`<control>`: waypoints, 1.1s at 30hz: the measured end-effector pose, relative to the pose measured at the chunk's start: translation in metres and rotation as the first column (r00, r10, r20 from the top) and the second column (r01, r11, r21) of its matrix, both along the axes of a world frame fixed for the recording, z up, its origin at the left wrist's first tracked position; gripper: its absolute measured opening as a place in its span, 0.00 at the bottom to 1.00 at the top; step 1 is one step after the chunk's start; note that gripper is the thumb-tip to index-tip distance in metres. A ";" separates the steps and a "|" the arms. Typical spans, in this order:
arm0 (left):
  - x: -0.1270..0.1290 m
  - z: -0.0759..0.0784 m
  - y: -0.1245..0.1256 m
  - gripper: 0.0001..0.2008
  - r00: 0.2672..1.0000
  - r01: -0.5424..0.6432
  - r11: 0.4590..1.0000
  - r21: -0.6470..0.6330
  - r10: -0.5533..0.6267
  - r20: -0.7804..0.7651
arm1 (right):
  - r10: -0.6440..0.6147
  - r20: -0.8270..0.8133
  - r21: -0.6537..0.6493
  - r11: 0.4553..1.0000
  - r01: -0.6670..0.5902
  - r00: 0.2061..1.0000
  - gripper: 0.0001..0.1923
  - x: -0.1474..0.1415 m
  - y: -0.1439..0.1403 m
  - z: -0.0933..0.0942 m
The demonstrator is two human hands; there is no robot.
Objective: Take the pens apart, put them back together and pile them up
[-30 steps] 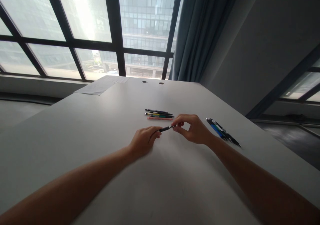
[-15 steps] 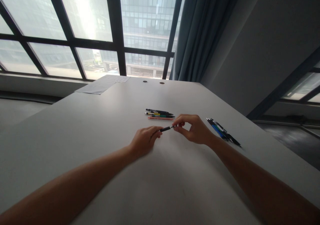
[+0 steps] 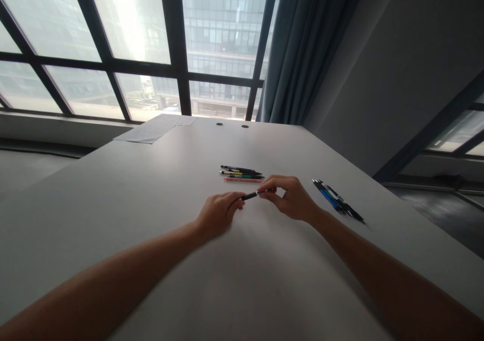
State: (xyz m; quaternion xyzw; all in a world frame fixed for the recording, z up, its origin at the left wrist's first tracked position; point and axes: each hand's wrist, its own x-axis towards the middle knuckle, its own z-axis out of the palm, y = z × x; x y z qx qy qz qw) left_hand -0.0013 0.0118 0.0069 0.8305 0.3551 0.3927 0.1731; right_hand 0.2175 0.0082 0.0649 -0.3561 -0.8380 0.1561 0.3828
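Observation:
A slim black pen (image 3: 249, 196) is held a little above the table between both hands, tilted slightly up to the right. My left hand (image 3: 218, 213) is closed around its left end. My right hand (image 3: 289, 195) pinches the silvery right end between thumb and fingertips, hiding the very tip. Just beyond the hands lies a row of several pens (image 3: 242, 172), black, yellow, green and pink, side by side. To the right of my right hand rests a second bunch of pens (image 3: 338, 200), black and blue, lying at a slant.
The white table (image 3: 181, 164) stretches away toward a large window (image 3: 223, 28). Sheets of paper (image 3: 151, 129) lie at its far left corner. Two round holes (image 3: 245, 126) sit near the far edge. A blue-grey curtain (image 3: 298, 53) hangs behind the right side.
My right hand has shifted slightly left and covers more of the pen's right end. My left hand and the pens on the table have stayed in place.

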 end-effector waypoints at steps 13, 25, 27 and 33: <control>-0.002 0.002 -0.002 0.13 0.998 -0.021 0.993 0.115 0.027 -0.052 | -0.089 0.192 0.166 0.984 0.057 0.977 0.21 -0.004 0.000 -0.009; -0.002 0.002 -0.001 0.12 0.998 -0.026 0.992 0.125 0.033 -0.055 | -0.019 0.311 0.190 0.981 -0.043 0.950 0.12 0.008 0.002 0.001; -0.001 0.002 -0.001 0.12 0.998 -0.028 0.992 0.122 0.035 -0.056 | -0.041 0.347 0.213 0.976 -0.036 0.937 0.12 0.008 0.001 0.000; -0.002 0.001 0.000 0.13 0.998 -0.020 0.990 0.140 0.029 -0.060 | -0.059 0.435 0.252 0.966 -0.058 0.899 0.15 0.003 -0.001 0.002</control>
